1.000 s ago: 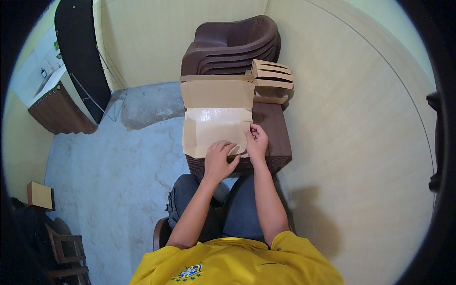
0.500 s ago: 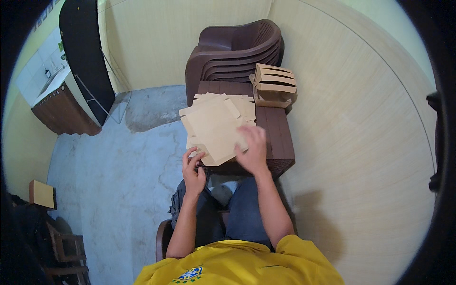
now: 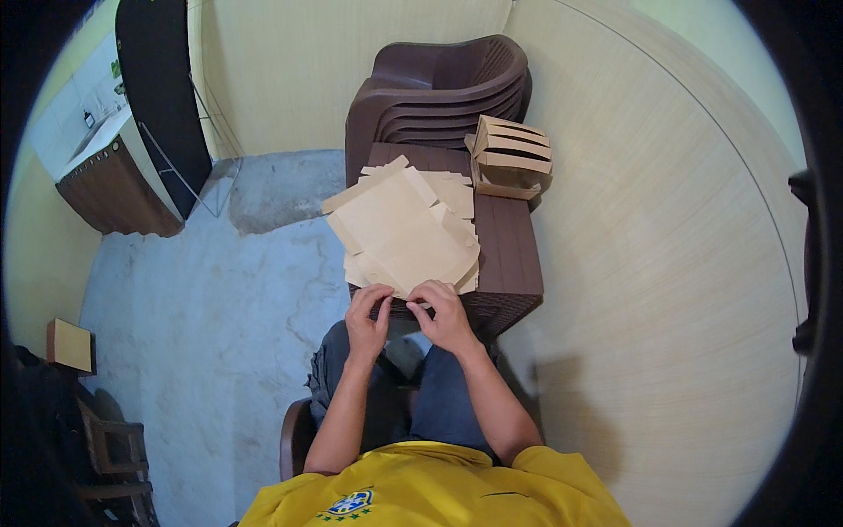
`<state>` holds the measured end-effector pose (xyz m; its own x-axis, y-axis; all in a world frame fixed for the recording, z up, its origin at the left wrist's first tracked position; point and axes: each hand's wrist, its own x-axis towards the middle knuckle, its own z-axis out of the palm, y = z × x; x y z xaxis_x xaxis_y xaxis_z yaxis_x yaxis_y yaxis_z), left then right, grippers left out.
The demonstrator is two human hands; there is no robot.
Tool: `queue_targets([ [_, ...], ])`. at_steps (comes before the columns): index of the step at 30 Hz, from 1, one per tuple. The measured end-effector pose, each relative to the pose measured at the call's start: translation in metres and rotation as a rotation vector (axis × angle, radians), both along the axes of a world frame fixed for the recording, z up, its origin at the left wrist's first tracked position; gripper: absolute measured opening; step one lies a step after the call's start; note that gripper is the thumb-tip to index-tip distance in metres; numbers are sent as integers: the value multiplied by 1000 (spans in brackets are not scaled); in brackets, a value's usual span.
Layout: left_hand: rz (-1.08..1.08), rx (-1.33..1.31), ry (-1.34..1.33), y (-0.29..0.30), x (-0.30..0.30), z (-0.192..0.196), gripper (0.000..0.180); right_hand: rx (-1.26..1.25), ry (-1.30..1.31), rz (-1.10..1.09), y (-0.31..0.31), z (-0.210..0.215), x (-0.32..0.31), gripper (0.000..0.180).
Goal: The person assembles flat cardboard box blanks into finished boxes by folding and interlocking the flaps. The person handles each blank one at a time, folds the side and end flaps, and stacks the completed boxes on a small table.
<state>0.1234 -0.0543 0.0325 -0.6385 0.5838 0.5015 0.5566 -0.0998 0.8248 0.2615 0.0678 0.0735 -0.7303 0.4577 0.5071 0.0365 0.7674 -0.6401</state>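
Observation:
A flat brown cardboard box blank [image 3: 399, 228] with flaps along its sides lies turned at an angle on several more flat cardboard blanks [image 3: 455, 195]. The pile rests on a dark brown slatted table [image 3: 507, 250] in front of me. At the blank's near edge, my left hand [image 3: 367, 323] and my right hand [image 3: 443, 321] are close together. Fingers and thumb of each are closed in a pinch on that edge. The fingers partly cover the small flap there.
Folded cardboard boxes [image 3: 514, 156] stand at the table's far right. Behind the table is a stack of brown plastic armchairs [image 3: 439, 97]. A pale wood-grain wall [image 3: 650, 228] runs along the right. A sink counter [image 3: 123, 176] and a small box [image 3: 70, 345] are at the left.
My right hand has come down and left from the blank's right side to its near edge. My left hand has moved in beside it. The top blank has turned and shifted slightly.

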Motion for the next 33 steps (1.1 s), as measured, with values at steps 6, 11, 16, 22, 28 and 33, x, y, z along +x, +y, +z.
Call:
queue_targets([
  [6,63,20,258,7,-4,10,14,-206,80,-85,0,-4,4,12],
  [11,135,-21,-80,9,11,1,13,-368,138,-180,2,-5,-1,12],
  [16,66,122,-503,13,34,-13,9,-407,-58,-155,4,-4,-3,19],
  [22,-25,296,-781,16,43,-20,31,-695,-86,-85,11,-10,-5,23],
  [28,-50,197,-823,16,40,-19,36,-765,-100,-73,14,-7,-2,26],
  [33,-23,172,-805,20,41,-8,39,-755,-86,-71,10,-1,-4,27],
])
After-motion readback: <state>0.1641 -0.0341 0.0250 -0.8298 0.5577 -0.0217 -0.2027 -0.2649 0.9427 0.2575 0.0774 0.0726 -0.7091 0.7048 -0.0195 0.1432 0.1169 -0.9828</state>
